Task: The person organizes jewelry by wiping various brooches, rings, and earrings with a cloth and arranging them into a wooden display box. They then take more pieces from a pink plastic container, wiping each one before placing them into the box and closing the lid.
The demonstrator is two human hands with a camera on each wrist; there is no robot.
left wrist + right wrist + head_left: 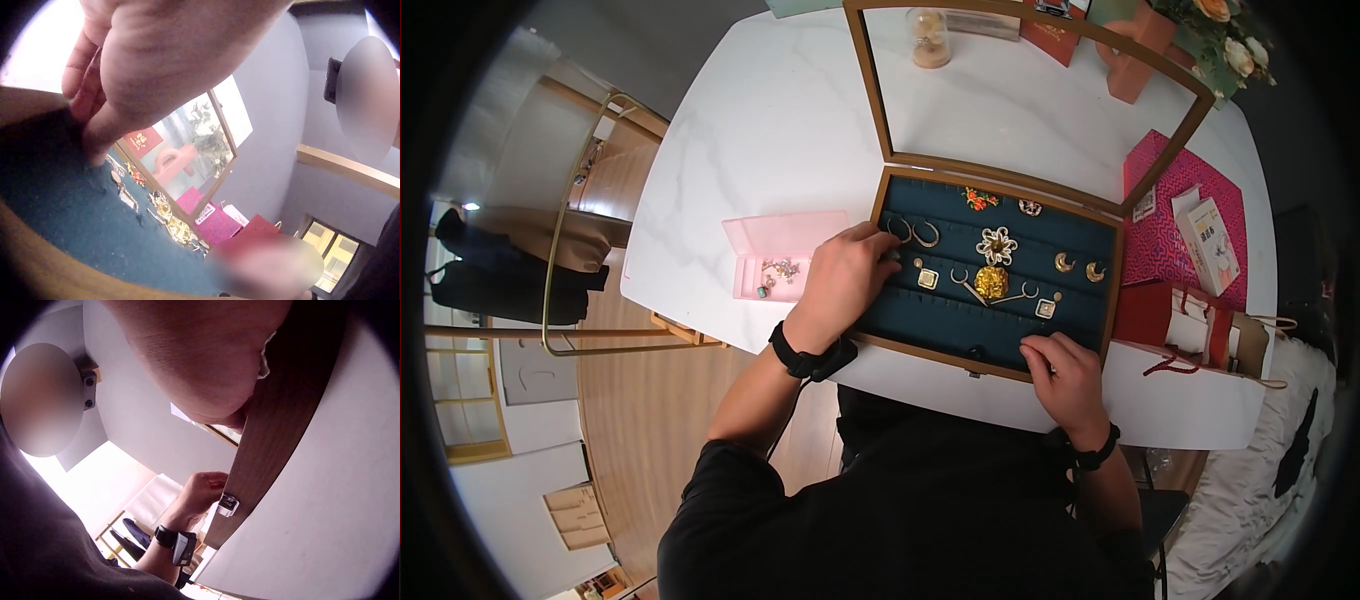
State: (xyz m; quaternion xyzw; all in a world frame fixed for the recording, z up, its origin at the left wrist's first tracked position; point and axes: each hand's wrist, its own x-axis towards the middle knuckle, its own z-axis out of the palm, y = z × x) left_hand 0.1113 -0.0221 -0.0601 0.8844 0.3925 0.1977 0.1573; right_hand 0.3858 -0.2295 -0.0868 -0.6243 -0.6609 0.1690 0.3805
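A wooden jewelry case [1112,290] with a dark teal lining lies open on the table, its glass lid raised. At its left side my left hand [847,275] reaches in, thumb and fingers pinching a small greyish piece of jewelry [892,256], mostly hidden by the fingertips. Close beyond them lie hoop earrings [925,234]. My right hand [1065,380] rests on the case's front edge, fingers loosely bent, holding nothing. Between the hands are square earrings [928,277], a gold flower-like piece [991,284] and a silver flower brooch [997,245].
A pink box [740,278], lid up, holds small jewelry left of the case. To the right stand a magenta box [1160,235] and a red paper bag [1140,315]. Behind the raised lid [878,90] are a glass dome [928,40] and flowers [1240,58].
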